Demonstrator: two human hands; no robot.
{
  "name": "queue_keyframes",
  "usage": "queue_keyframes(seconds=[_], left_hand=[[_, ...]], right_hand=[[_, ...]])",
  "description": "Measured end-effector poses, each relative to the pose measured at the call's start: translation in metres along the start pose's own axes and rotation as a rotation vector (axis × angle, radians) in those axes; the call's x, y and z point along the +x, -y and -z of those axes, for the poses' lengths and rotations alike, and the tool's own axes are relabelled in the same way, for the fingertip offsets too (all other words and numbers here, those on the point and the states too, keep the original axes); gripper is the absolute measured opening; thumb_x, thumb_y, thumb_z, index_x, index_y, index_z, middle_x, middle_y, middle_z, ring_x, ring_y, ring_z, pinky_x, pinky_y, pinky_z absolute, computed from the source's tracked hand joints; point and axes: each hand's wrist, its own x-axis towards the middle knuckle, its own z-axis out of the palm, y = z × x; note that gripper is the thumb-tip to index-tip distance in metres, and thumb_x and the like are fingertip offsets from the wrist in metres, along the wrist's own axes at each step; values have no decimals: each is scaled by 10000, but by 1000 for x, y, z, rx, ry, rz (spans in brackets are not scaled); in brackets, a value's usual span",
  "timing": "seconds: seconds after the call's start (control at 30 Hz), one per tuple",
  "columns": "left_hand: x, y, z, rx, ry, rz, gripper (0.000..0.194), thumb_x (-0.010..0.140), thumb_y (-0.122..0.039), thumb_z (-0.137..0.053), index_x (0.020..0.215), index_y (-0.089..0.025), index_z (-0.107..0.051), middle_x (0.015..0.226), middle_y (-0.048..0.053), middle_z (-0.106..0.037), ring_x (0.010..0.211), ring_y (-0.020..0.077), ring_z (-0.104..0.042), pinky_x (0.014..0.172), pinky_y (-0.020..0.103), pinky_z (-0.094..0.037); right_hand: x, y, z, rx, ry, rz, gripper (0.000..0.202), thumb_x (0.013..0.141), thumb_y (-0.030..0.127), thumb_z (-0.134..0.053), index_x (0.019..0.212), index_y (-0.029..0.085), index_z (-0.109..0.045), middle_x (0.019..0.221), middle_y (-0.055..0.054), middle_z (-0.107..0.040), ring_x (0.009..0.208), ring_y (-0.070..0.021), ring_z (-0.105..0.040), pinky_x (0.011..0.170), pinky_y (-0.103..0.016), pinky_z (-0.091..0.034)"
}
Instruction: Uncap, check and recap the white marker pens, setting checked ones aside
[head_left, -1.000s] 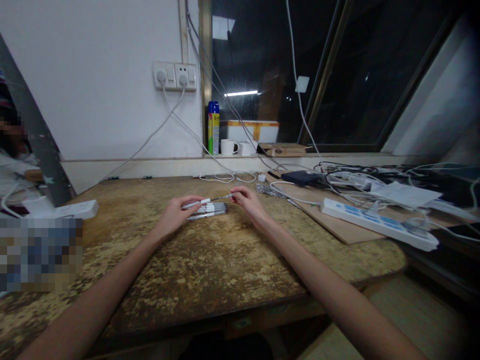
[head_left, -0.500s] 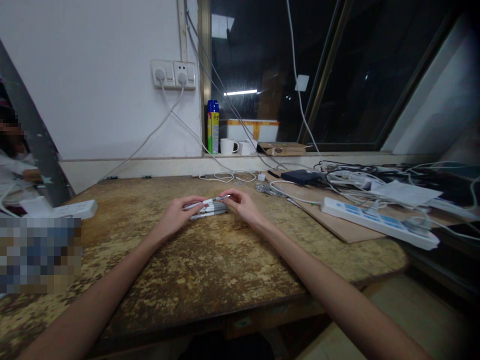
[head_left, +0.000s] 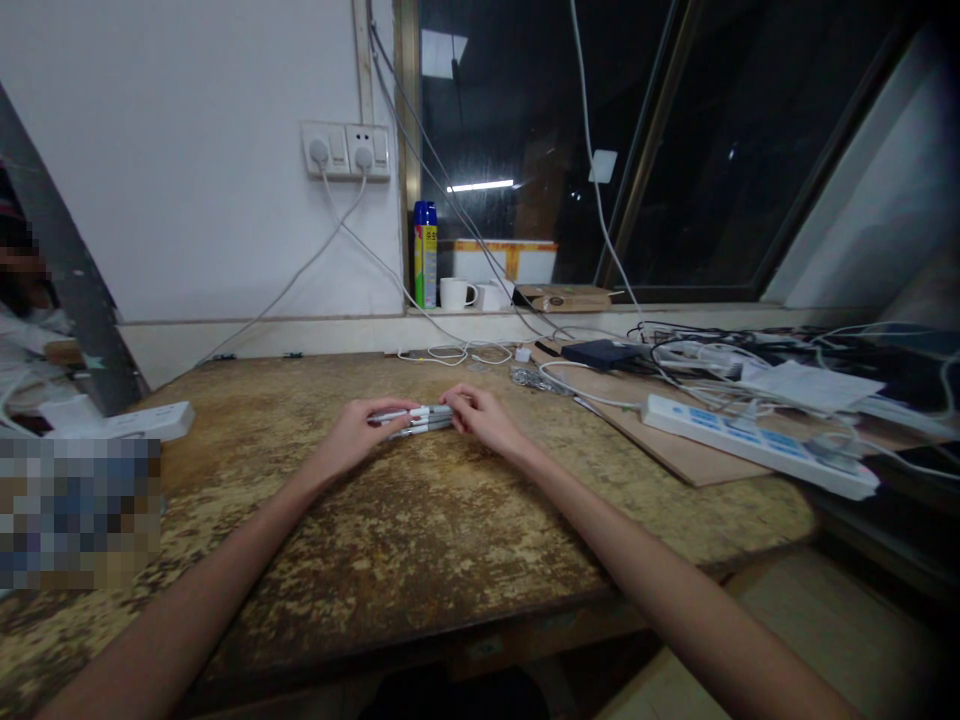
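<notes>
Several grey-and-white pens [head_left: 429, 420] lie side by side in a small bundle on the worn wooden table [head_left: 420, 540]. At their left end, the fingers and thumb of my left hand [head_left: 354, 428] are closed around the pens. My right hand [head_left: 480, 415] has its fingers curled and pinched at the right end of the same bundle. The fingertips of both hands cover the pen ends, so how many pens each one grips cannot be made out.
On the right, a white power strip [head_left: 757, 445] rests across a brown board [head_left: 675, 460] beside tangled cables and a black box [head_left: 600, 353]. Another power strip [head_left: 169, 420] is at the left. A spray can [head_left: 425, 255] and a mug [head_left: 454, 293] stand on the sill.
The pen held between both hands above the others has come down onto the bundle. My right hand's fingers have curled in closer at the right end.
</notes>
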Motion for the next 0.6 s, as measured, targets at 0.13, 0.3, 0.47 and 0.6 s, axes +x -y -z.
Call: queue_keyframes(seconds=[0.13,0.3,0.47,0.6], left_hand=[[0,-2,1,31,-27,2,359,915,-467,-617,1140,-235,-772,1146,59,-764,1052,276,-688,942,364,-469],[0,-1,1,23,-8,-1,369,916,-473,-616,1158,-237,-765,1161,58,-759,1058,279,-685,940,366,-468],[-1,1,0,24,-19,-20,371,910,-484,-624,1149,-239,-767,1158,59,-760,1071,281,-680,963,371,-458],[0,3,-1,9,-7,-23,375,906,-483,-623,1151,-239,-768,1154,61,-762,1049,278,-687,941,367,-472]], right_hand=[[0,4,-1,50,-27,-31,197,872,336,-541,964,185,-628,705,22,-600,666,-140,-537,645,-259,-401],[-1,6,-2,94,32,-73,238,882,389,-538,972,180,-606,543,68,-485,509,-121,-412,539,-251,-307],[0,4,-1,78,49,-64,224,874,353,-543,970,175,-639,685,13,-603,588,-129,-500,575,-253,-364],[1,2,-1,61,61,-39,224,881,362,-559,988,180,-631,611,42,-541,553,-126,-463,556,-247,-343]])
